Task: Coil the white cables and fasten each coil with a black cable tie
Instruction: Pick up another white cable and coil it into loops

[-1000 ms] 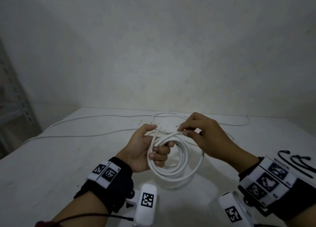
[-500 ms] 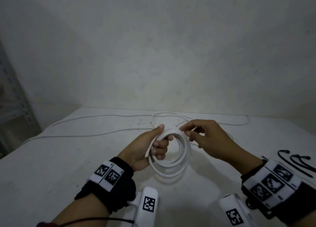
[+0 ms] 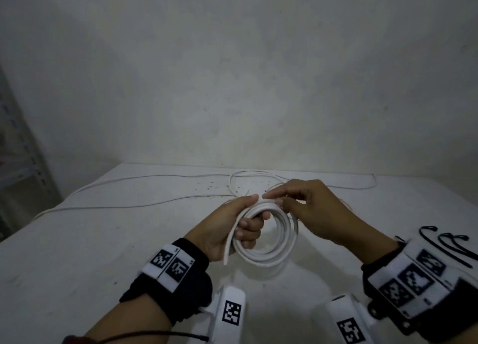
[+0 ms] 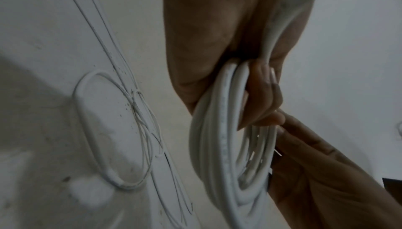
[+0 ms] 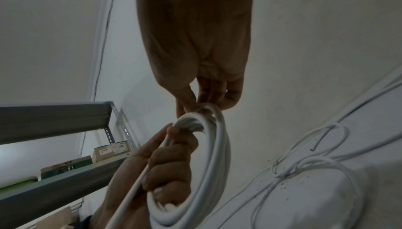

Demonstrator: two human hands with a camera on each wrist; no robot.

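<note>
The left hand [image 3: 227, 227] is gripping the coil [image 3: 269, 242]; the right hand [image 3: 310, 209] is apparently pinching its top. Keeping loops bunched helps before reaching for a tie [image 3: 439, 248].

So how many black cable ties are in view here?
2, side by side on the table at the far right, beyond the right wrist: one, the other. The frame edge crops them, so more may lie outside it.
</note>
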